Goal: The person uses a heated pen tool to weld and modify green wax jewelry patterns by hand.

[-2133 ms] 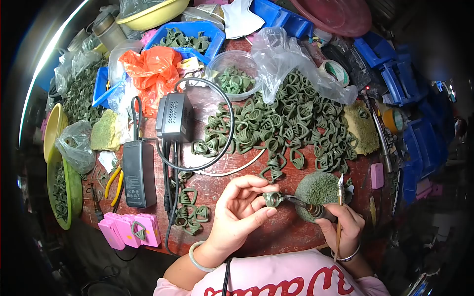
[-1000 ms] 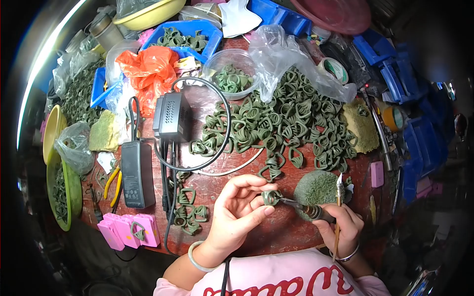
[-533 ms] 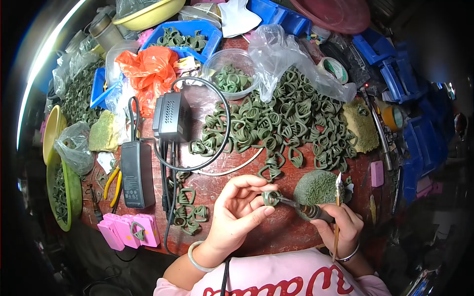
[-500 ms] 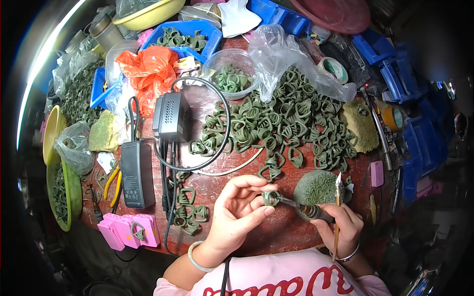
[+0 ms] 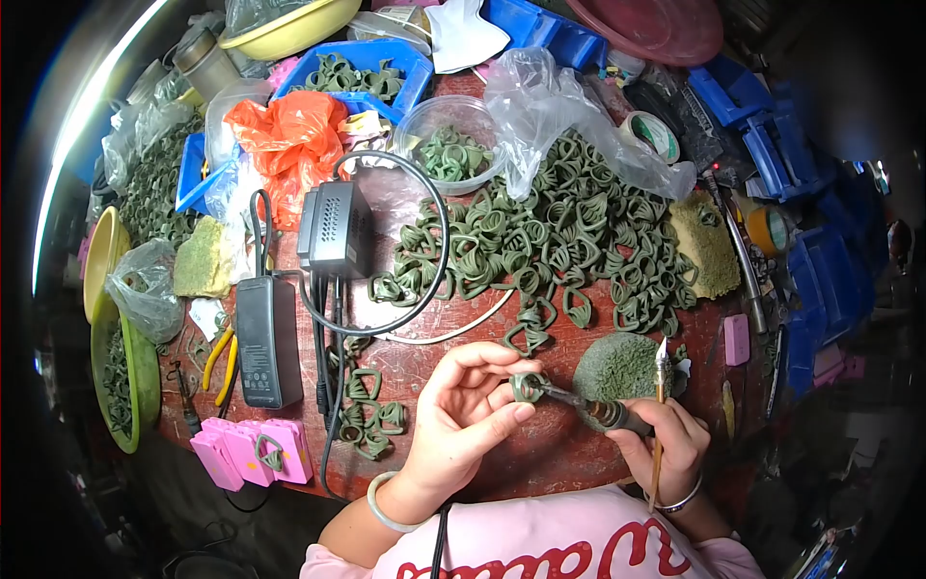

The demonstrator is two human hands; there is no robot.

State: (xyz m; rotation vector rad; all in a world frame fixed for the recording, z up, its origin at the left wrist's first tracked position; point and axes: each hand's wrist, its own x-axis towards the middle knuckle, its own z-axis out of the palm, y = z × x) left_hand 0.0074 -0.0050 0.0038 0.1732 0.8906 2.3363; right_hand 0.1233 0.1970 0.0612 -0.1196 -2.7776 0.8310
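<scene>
One green ring (image 5: 527, 388) is in work, its finish hard to judge; plenty more lie in a heap (image 5: 569, 241) toward its 12 o'clock and a small cluster (image 5: 371, 415) at 9 o'clock, and which are done I cannot tell. The ring sits above the red surface (image 5: 564, 449), pinched by the left hand's (image 5: 468, 415) fingers. It looks dull, rounded and open in the middle. The right hand's (image 5: 675, 444) fingers clamp a dark-handled tool (image 5: 617, 416), its tip at the ring's 3 o'clock edge, plus an upright brown stick (image 5: 659, 454).
</scene>
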